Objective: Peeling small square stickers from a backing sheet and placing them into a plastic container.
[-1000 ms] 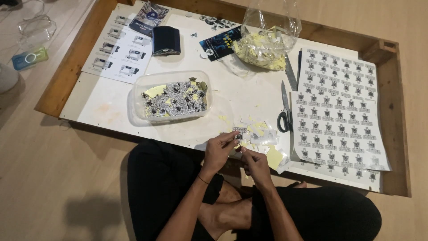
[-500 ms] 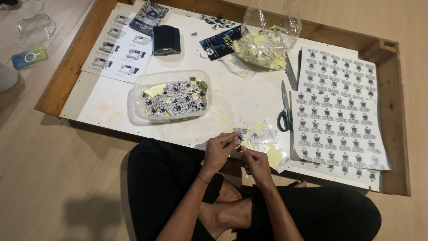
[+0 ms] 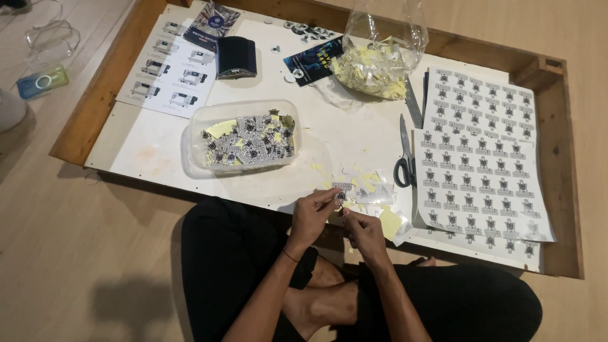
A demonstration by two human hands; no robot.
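Note:
My left hand (image 3: 311, 215) and my right hand (image 3: 363, 229) meet at the near edge of the white board (image 3: 152, 142), over my lap. Both pinch one small black-and-white sticker (image 3: 342, 188) between their fingertips. Cut sticker pieces and yellow backing scraps (image 3: 373, 190) lie on the board just beyond my fingers. A clear plastic tub (image 3: 244, 136) with several cut stickers and yellow scraps stands to the left. Large printed sticker sheets (image 3: 484, 152) lie to the right, with scissors (image 3: 403, 155) beside them.
A clear bag of yellow paper scraps (image 3: 377, 60) stands at the back. A black wallet-like case (image 3: 236, 57), leaflets (image 3: 174, 63) and a dark card (image 3: 313, 60) lie at the back left. A wooden frame (image 3: 95, 95) borders the board. My crossed legs (image 3: 329, 297) are below.
My hands stay at the board's near edge; the fingers have shifted slightly on the small sticker. Nothing else has moved.

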